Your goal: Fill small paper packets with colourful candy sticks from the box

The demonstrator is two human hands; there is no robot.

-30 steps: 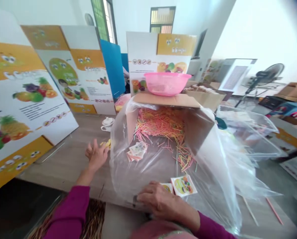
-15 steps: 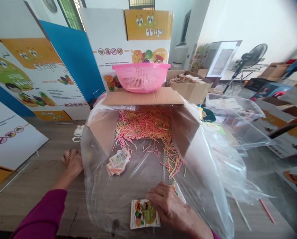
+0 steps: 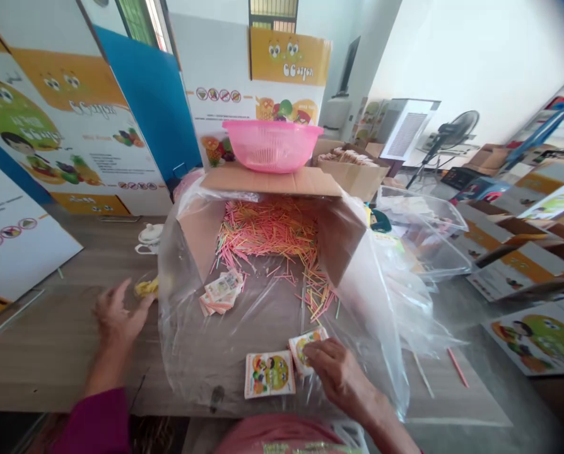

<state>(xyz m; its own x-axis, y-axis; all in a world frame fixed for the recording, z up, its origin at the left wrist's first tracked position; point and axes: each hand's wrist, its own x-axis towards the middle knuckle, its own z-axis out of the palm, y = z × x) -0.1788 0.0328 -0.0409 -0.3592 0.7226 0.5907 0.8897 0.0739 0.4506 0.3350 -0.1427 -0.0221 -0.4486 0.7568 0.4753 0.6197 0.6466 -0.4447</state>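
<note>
The right hand has been shifted onto the second sachet; the left hand has been drawn back, fingers spread, uncovering a yellow bundle.

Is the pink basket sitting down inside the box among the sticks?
No, the pink basket rests on top of the cardboard flap, above the sticks.

At my right grip the printed packet is glossy, lying on a clear, shiny, crinkled plastic sheet. At twelve o'clock: a matt brown cardboard box and a pink meshed plastic basket. The desk looks like matt wood-grain.
</note>
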